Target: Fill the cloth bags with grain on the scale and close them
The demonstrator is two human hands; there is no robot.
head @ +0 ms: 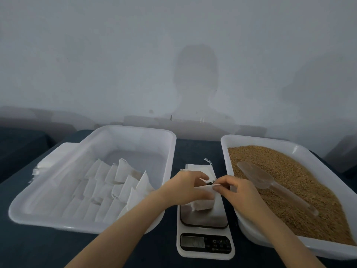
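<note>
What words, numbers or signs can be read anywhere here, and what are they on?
Power sign, "M", "T": faint, on the buttons of the scale.
Display of the scale: digits too blurred to read.
Small print under the buttons: too small to read.
Nothing else shows any writing.

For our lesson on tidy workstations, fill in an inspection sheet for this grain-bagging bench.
Surface: dark blue covered table.
Job's things: scale with cloth bag on its platform; grain tray at right, clear scoop lying on the grain; left tray holding rows of white bags.
Clutter: spare flat bags behind the scale; flat stack beside left tray.
Hands: left hand and right hand grip the bag's mouth.
Cables: nothing seen.
Surroundings: plain grey wall, person's shadow on it.
</note>
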